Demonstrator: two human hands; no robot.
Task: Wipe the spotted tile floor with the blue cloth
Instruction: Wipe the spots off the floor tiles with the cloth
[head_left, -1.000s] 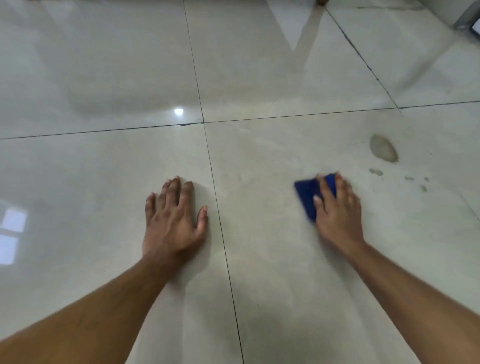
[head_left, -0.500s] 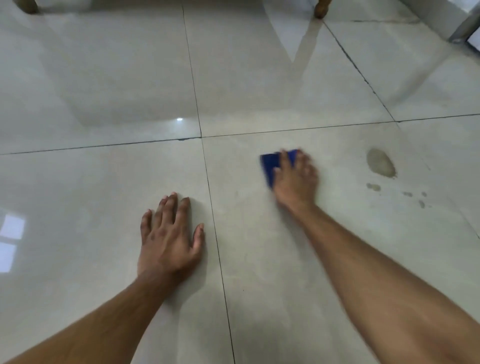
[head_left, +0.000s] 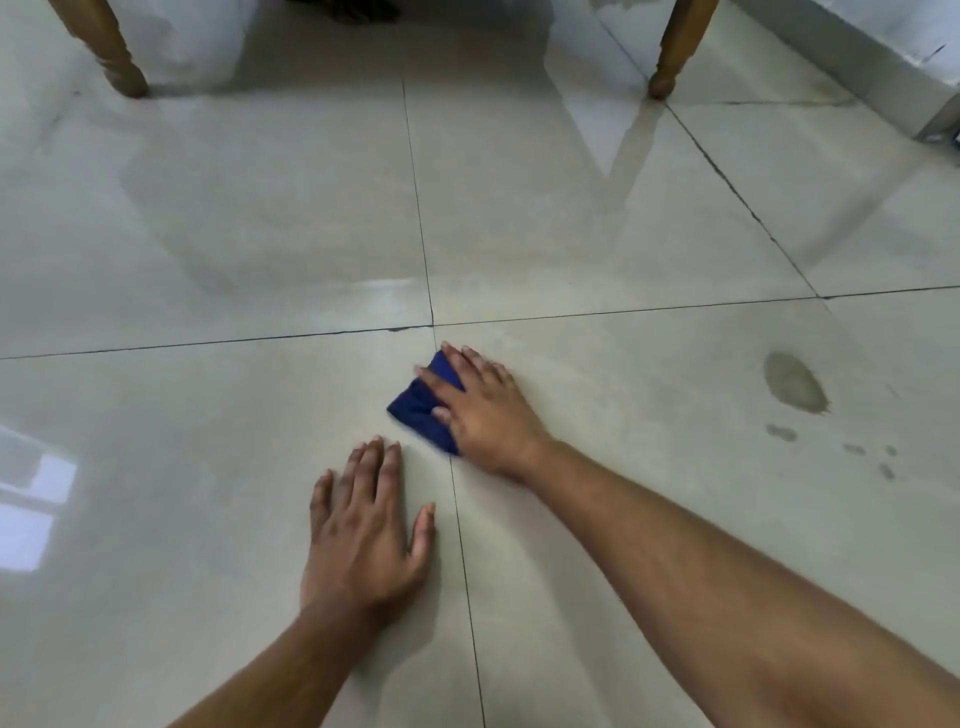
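My right hand (head_left: 485, 415) presses a folded blue cloth (head_left: 418, 408) flat onto the pale tile floor (head_left: 649, 519), near the crossing of two grout lines. Most of the cloth lies under my palm and fingers; its left part shows. My left hand (head_left: 363, 535) lies flat on the neighbouring tile with fingers spread, holding nothing. A large brownish spot (head_left: 795, 384) and several small spots (head_left: 852, 449) mark the tile far to the right of the cloth.
Two wooden furniture legs stand at the back, one at the left (head_left: 111, 52) and one at the right (head_left: 675, 52). A white sack or bag (head_left: 187, 47) sits behind the left leg. A wall base (head_left: 883, 62) runs along the far right.
My right hand has slid the cloth leftward and away from the spots, up to the grout crossing. My view has tilted up, so the furniture legs now show. The left hand stays planted.
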